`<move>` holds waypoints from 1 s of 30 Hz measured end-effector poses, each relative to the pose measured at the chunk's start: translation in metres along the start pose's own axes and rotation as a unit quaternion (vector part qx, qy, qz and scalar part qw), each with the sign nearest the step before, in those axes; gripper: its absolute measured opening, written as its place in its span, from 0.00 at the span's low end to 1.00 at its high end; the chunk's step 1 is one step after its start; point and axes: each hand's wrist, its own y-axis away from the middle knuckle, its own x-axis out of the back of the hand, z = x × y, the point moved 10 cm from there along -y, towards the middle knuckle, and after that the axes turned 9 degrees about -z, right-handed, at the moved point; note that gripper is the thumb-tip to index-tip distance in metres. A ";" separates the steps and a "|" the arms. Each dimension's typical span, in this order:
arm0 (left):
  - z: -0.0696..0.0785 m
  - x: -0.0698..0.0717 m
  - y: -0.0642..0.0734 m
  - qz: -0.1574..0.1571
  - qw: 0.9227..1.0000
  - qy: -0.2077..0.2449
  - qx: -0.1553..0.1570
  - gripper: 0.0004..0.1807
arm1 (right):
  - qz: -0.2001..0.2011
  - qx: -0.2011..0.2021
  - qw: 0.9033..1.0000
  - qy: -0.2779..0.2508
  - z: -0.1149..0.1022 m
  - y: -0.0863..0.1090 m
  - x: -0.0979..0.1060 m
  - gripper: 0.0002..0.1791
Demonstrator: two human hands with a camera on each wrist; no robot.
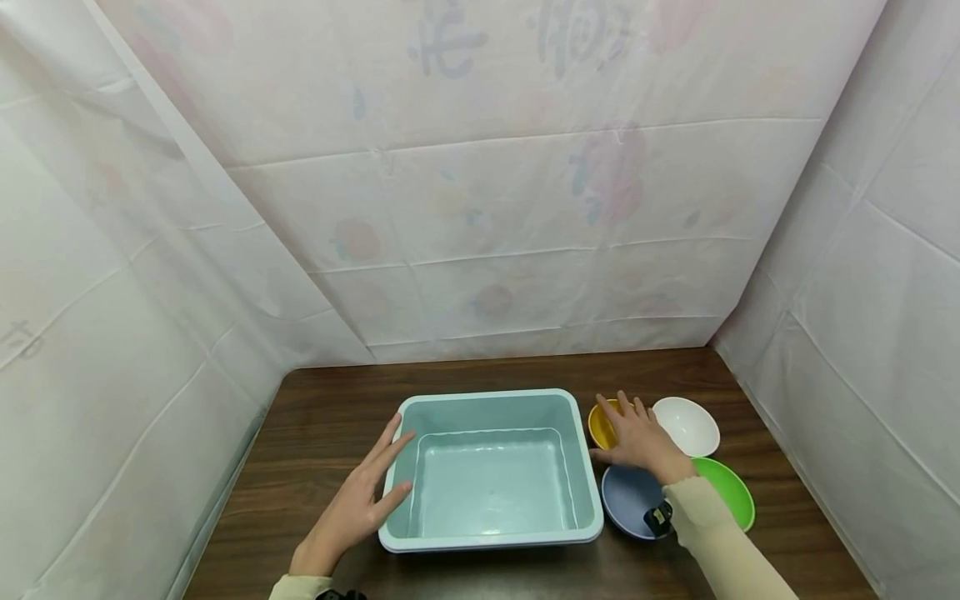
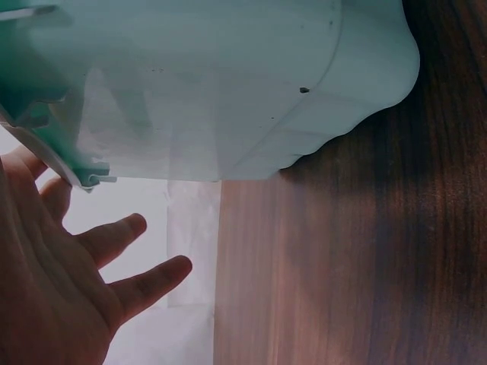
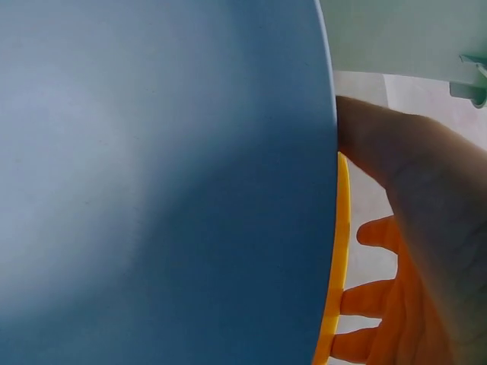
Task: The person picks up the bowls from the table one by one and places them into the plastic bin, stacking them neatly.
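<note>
As seen from head view, got L hand (image 1: 356,496) at L rim of pale blue tub (image 1: 491,487), w/ fingers wide apart & nearly straight; see thumb reaching in over rim; in L wrist view, see two fingers splayed free outside, w/ others up at rim, partly hidden; can't tell if pressing or just nr it; got R hand (image 1: 643,440) over yellow bowl (image 1: 597,427), w/ fingers fanned & holding nothing clear; in R wrist view, see fingertips at yellow rim, w/ thumb by edge of blue bowl (image 1: 630,500); can't tell for sure abt contact.

Find tub approx midway btwn L & R edges of worktop (image 1: 300,467); find yellow bowl just beside tub's far R corner, w/ blue bowl just beside its near R corner; see white bowl (image 1: 688,427) toward worktop's far R corner, & green bowl (image 1: 729,492) nearer R edge, partly behind R sleeve (image 1: 720,533).
</note>
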 end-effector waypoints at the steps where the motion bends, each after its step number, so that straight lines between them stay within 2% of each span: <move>1: 0.000 0.000 0.000 -0.001 1.000 -0.004 0.000 0.37 | -0.001 0.001 1.000 0.000 0.000 0.000 0.000 0.58; 10: -0.001 0.000 0.000 0.005 1.000 -0.017 -0.006 0.37 | -0.003 0.004 1.000 0.007 -0.003 0.001 0.002 0.52; 23: 0.003 0.002 0.000 0.006 1.000 -0.008 -0.001 0.38 | 0.004 0.008 1.000 0.029 -0.006 -0.001 0.003 0.48; 30: 0.002 0.003 0.000 0.018 1.000 -0.011 -0.009 0.38 | 0.010 0.019 0.999 0.036 -0.013 -0.002 0.005 0.45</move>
